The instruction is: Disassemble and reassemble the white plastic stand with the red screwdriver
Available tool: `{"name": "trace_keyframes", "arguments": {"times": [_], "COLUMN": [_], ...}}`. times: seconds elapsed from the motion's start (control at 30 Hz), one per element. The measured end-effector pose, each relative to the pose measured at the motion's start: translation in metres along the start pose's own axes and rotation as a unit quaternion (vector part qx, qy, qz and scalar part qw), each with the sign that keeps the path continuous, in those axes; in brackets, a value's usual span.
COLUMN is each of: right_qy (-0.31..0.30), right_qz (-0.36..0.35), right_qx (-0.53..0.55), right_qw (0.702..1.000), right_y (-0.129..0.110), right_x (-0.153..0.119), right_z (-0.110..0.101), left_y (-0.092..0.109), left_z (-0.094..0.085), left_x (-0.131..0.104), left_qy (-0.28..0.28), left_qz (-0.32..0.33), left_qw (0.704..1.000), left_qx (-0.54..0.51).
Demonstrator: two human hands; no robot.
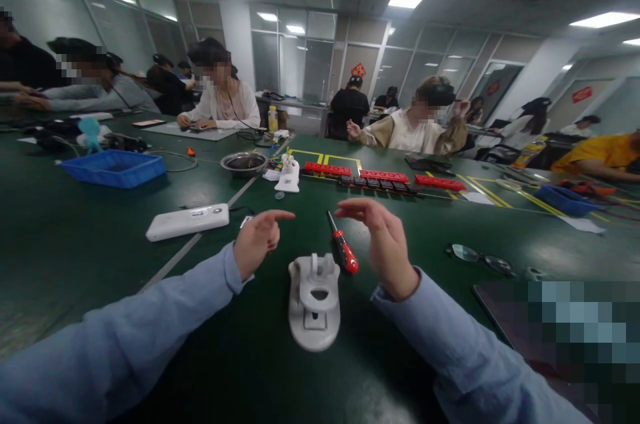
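The red-handled screwdriver (342,246) lies on the dark green tabletop (90,237) pointing away — just beside the empty, loosely open right hand (383,237), nearer than the empty, pointing left hand (257,237).

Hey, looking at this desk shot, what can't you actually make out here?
Head view only:
- The dark flat thing at lower right: mostly covered by a pixelated patch and cut by the frame edge.
- Metal bowl: contents too far and dark to tell.
- Red trays: the small parts in front are too small to identify.
- Left hand and right hand: palms face away, so whether anything small is pinched is unclear.
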State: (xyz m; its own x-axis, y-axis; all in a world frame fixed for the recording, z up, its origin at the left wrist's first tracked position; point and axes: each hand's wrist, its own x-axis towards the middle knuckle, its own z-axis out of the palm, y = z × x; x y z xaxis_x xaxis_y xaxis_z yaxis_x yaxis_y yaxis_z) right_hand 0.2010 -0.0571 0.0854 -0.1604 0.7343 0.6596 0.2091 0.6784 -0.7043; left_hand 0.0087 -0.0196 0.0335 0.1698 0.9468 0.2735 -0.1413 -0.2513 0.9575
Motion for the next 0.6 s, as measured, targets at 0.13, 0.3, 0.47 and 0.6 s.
{"name": "trace_keyframes", "arguments": {"times": [0.13, 0.3, 0.47, 0.6], "right_qy": [-0.1, -0.129, -0.152, -0.128], "right_qz": [-0.182, -0.217, -0.232, -0.259], "right_qx": [-0.243, -0.401, -0.403, -0.423], "right_qw": [0.947, 0.881, 0.872, 0.859], "right_y": [-0.047, -0.054, -0.042, -0.038], "right_x": [0.002, -0.007, -0.009, -0.011], "right_z": [-0.002, 0.01, 0.01, 0.01], "left_y": [0.063, 0.101, 0.093, 0.091], "left_z": [0.037, 0.076, 0.074, 0.074], "left_x": [0.007, -0.008, -0.015, -0.018], "left_qy": [0.007, 0.02, 0.062, 0.063], "left_qz": [-0.217, -0.315, -0.3, -0.287], "left_qw": [0.924, 0.862, 0.851, 0.847], "left_qx": [-0.316, -0.395, -0.426, -0.443]}}
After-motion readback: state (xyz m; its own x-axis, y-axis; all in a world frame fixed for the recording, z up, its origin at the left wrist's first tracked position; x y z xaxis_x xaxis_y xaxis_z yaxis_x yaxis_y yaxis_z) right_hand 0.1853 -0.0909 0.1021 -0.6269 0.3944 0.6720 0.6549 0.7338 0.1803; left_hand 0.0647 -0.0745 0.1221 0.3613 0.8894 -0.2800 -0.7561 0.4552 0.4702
